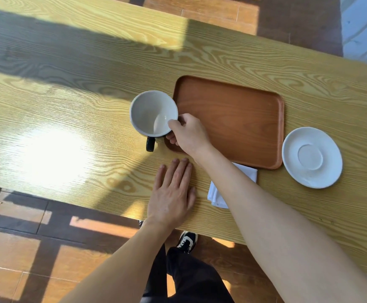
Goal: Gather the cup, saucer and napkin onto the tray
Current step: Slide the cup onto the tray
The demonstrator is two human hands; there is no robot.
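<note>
1. Right now your right hand [188,133] grips the cup [153,113] at its near right rim, thumb on the rim's edge and fingers curled down the outer wall.
2. That cup is white inside with a dark handle [150,143] pointing toward you; it sits at the tray's left edge, its rim overlapping that edge, and you cannot tell whether it is lifted or resting on the table [69,132].
3. Your left hand [173,193] lies flat on the table near its front edge, fingers spread and holding nothing.
4. The brown tray [239,119] carries nothing.
5. The white saucer [312,157] rests on the table just beside the tray's right near corner.
6. The white napkin [216,193] lies on the table just in front of the tray, partly hidden under your right forearm.
7. Sunlight makes a bright glare patch on the table to the cup's left.
</note>
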